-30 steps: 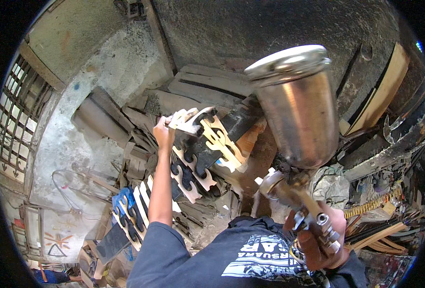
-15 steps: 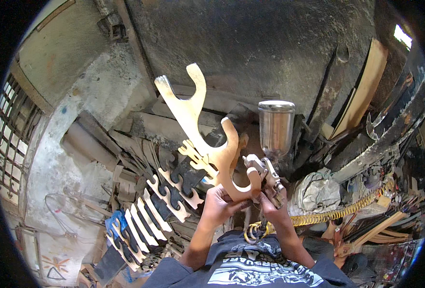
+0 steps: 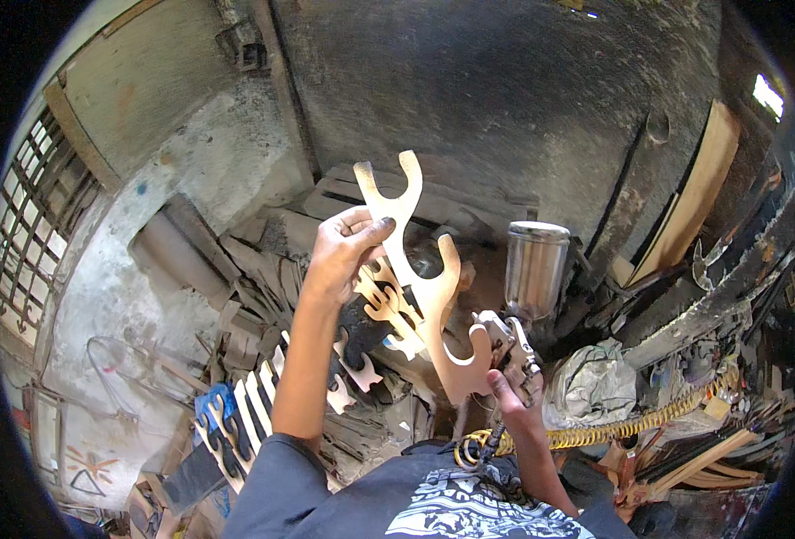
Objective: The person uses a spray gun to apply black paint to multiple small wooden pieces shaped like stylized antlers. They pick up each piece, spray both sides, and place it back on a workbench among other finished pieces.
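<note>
Raised in front of me is a pale wooden piece (image 3: 435, 301) with several curved, hook-like cut-outs. My left hand (image 3: 348, 247) pinches its upper stem just below the forked top. At its lower end, my right hand (image 3: 516, 395) has the thumb against the wood while also gripping a metal spray gun (image 3: 509, 343). A shiny cup (image 3: 537, 269) stands upright on the gun. Most of the right hand's fingers are hidden behind the gun and the wood. Behind the piece, partly covered by it, are yellowish wooden cut-outs (image 3: 385, 304) of a similar curved shape.
More pale cut pieces (image 3: 256, 406) lie in a row at lower left. A yellow coiled hose (image 3: 631, 433) runs off right, below a crumpled plastic bag (image 3: 598, 382). A plank (image 3: 698, 184) leans on the dark wall, and scrap timber (image 3: 685, 467) is heaped at lower right.
My left hand has moved from the wooden piece's lower end up to its upper stem. The piece now stands steeper, with its fork shifted right and lower in view.
</note>
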`<action>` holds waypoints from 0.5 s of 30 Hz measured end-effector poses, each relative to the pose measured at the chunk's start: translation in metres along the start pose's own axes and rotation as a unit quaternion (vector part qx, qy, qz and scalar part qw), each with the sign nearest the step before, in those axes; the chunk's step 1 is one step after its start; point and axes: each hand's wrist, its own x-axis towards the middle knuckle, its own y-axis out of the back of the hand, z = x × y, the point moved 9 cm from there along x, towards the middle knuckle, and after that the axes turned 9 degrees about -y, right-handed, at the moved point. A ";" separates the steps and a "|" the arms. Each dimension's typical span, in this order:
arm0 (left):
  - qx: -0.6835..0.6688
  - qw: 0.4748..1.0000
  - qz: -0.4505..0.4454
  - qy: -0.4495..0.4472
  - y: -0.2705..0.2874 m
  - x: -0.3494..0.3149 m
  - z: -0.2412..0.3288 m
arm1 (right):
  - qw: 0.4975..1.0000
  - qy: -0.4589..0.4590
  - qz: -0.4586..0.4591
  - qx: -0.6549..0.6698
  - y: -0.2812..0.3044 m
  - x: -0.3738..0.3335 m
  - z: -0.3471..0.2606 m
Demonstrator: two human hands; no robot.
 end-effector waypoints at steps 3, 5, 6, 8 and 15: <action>0.116 0.992 -0.030 -0.030 0.009 0.003 0.029 | 0.993 -0.052 -0.024 0.100 0.003 -0.007 0.015; 0.256 0.957 -0.085 -0.107 0.010 0.001 0.054 | 0.987 -0.096 -0.044 0.123 0.003 -0.007 0.025; 0.318 0.930 -0.117 -0.144 0.009 -0.001 0.064 | 0.981 -0.127 -0.021 0.145 0.007 -0.008 0.030; 0.522 0.817 -0.142 -0.201 0.015 -0.007 0.075 | 0.981 -0.126 -0.034 0.142 0.005 -0.011 0.025; 0.617 0.618 -0.209 -0.440 0.038 -0.041 0.100 | 0.998 0.002 -0.064 -0.013 -0.016 -0.035 -0.056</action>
